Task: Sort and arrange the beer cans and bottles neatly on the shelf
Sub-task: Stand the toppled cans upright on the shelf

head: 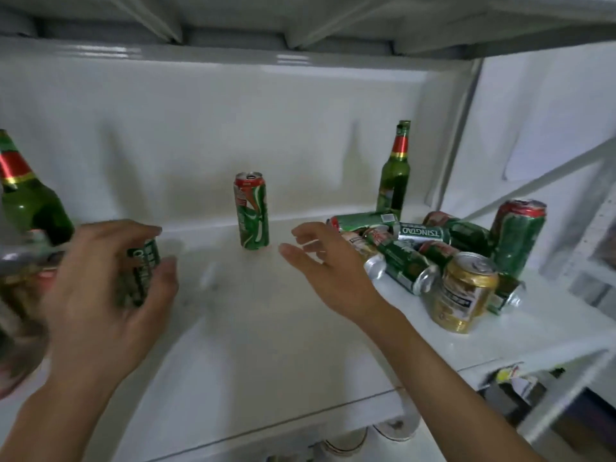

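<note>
Gripping green can (pixel 141 271), left hand (pixel 100 288), white shelf (pixel 253 315)

Single head view, wide-angle, looks forward and slightly down onto white shelf (pixel 253 315) from close in front. Shelf back wall straight ahead, underside of upper shelf (pixel 300 25) at top edge, lower level glimpsed beneath shelf front lip. No second view.

On the shelf (pixel 253 315), 1 can (pixel 251 211) stands upright near the back edge at centre. A bottle (pixel 395 171) stands behind a heap of toppled cans (pixel 410 251) at the right end, 1 upright can (pixel 463 291) before the heap. Another bottle (pixel 26 195) stands at the left edge, behind the left hand (pixel 100 281), which holds a can (pixel 141 271).
</note>
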### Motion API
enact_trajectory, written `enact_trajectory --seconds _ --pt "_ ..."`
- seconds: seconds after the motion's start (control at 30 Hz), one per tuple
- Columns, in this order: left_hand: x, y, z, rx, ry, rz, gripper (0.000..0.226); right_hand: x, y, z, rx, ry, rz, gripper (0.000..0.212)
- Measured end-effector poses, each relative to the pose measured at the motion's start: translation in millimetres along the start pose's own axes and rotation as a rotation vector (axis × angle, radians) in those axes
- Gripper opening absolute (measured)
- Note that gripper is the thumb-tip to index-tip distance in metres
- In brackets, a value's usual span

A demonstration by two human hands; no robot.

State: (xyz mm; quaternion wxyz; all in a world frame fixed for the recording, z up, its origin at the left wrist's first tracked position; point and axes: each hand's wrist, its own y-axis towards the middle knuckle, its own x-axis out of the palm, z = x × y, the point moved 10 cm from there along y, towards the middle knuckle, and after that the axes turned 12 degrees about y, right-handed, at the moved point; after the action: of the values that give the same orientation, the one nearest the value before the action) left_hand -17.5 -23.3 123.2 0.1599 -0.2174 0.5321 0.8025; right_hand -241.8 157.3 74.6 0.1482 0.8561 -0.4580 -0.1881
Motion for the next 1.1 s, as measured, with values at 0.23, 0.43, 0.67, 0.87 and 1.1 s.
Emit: enact_trajectory --seconds 0.23,0.43,0.67,0.87,1.1 --pt "96 16 115 0.061 -0.079 -0.073 0.035 -93 -24 -40 -0.216 -0.195 -0.037 0.016" --pt "167 17 169 -0.027 -0.109 -0.212 0.034 -191 -36 -51 -0.256 -0.177 -0.001 0.009" --pt "225 13 186 -0.091 -0.133 -0.335 0.029 -271 -24 -4 -0.095 -0.092 0.107 0.014" --pt "273 11 177 -0.159 -0.049 -0.535 0.049 -266 2 35 0.068 -0.249 -0.048 0.018" --pt "300 13 175 -0.109 0.035 -0.626 0.048 -250 23 66 0.19 -0.423 -0.236 0.029"
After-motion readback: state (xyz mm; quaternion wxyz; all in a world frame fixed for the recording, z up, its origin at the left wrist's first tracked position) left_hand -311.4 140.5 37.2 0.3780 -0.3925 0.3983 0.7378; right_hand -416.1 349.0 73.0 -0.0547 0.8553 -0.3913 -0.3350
